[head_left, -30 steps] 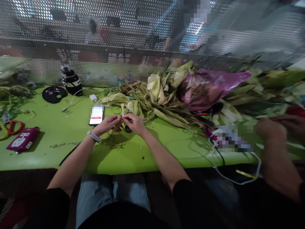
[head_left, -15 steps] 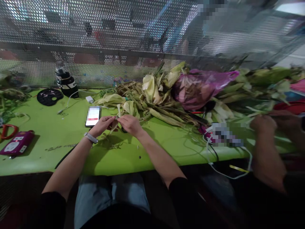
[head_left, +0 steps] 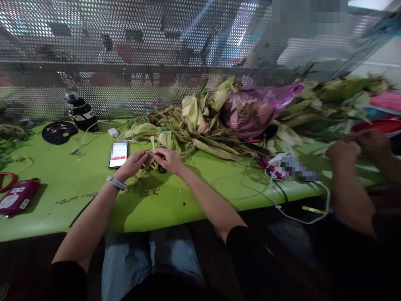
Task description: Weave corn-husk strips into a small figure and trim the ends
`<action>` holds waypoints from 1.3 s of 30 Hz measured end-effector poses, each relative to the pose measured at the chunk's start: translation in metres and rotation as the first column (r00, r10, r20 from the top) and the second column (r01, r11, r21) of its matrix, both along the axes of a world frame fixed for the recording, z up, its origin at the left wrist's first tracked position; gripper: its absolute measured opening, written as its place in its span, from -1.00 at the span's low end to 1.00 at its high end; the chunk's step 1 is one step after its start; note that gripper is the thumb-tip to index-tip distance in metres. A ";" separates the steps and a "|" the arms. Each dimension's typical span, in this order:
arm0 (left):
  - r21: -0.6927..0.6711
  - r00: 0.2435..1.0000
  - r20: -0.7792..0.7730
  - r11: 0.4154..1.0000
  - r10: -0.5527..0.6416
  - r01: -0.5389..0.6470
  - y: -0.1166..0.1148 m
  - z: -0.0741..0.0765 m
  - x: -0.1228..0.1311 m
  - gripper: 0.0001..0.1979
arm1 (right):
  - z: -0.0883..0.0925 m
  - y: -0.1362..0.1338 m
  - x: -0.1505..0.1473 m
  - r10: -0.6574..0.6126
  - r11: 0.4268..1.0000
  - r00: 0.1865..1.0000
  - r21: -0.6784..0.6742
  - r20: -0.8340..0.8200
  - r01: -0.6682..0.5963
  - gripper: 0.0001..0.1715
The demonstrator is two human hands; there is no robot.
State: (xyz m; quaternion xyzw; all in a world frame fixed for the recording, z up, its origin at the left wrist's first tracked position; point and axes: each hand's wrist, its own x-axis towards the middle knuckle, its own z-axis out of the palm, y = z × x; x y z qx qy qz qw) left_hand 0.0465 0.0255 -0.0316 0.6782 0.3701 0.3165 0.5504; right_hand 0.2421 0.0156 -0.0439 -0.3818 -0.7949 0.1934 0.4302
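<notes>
Close together over the green tabletop, my left hand and my right hand meet with their fingertips pinched. Between them is a pale strip of corn husk, which sticks up above the fingers and also hangs below them. Its exact shape is partly hidden by the fingers. My left wrist wears a pale watch band. Just behind my hands lie light green corn husks, and a phone with a lit screen lies left of them. Thin husk scraps are scattered on the table under my hands.
A pile of dried husks and a purple plastic bag stand at the back. A bottle and power strip are left. Cables and a co-worker's hands are right. A perforated metal panel rises behind.
The view has shifted slightly, so the table's things sit a little further left. Both my hands stay pinched together on the husk; the right fingers have shifted a little.
</notes>
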 end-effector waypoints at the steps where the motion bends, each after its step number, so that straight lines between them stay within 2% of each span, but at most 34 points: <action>1: -0.012 1.000 0.008 1.000 0.005 -0.004 -0.001 0.001 0.000 -0.59 | -0.001 0.001 0.000 0.003 1.000 1.000 0.013 0.013 -0.003 -0.72; 7: -0.155 0.999 0.035 0.988 0.035 -0.029 -0.005 0.006 0.001 -0.56 | -0.005 0.004 0.002 -0.037 0.967 0.985 0.256 0.168 -0.008 -0.71; 10: -0.253 0.996 0.063 0.967 0.058 -0.040 -0.004 0.005 0.000 -0.58 | -0.004 0.005 0.004 -0.061 0.948 0.969 0.318 0.241 -0.020 -0.70; 14: -0.282 0.995 0.097 0.959 0.018 0.010 -0.004 0.005 -0.002 -0.61 | 0.001 0.002 0.006 -0.049 0.952 0.978 0.305 0.204 -0.015 -0.70; 18: -0.225 0.993 0.106 0.972 -0.043 0.066 -0.007 0.007 0.000 -0.62 | 0.005 -0.002 0.005 -0.001 0.992 0.997 0.128 0.076 -0.009 -0.67; 20: -0.189 0.995 0.088 0.980 -0.041 0.057 -0.008 0.008 0.002 -0.62 | 0.005 -0.002 0.004 0.009 1.000 0.998 0.027 0.055 -0.011 -0.66; 22: -0.170 0.997 0.066 0.985 -0.029 0.040 -0.008 0.008 0.004 -0.61 | 0.005 -0.001 0.004 0.021 1.000 0.999 -0.006 0.049 -0.021 -0.67; 26: -0.205 0.999 0.037 0.979 0.011 -0.003 -0.008 0.008 0.004 -0.60 | 0.001 0.004 0.007 0.046 0.992 0.998 0.113 0.052 -0.052 -0.67; 29: -0.272 0.996 0.092 0.962 0.019 0.007 -0.007 0.007 0.003 -0.61 | -0.001 0.006 0.009 0.031 0.979 0.997 0.200 0.075 -0.045 -0.67; 33: -0.352 0.974 0.216 0.936 0.068 0.013 -0.006 0.007 0.001 -0.62 | -0.001 0.006 0.009 0.011 0.965 0.992 0.259 0.127 -0.044 -0.65; 39: -0.383 0.975 0.208 0.924 0.078 0.008 -0.007 0.011 0.000 -0.65 | 0.002 0.003 0.009 -0.029 0.946 0.982 0.322 0.185 -0.033 -0.65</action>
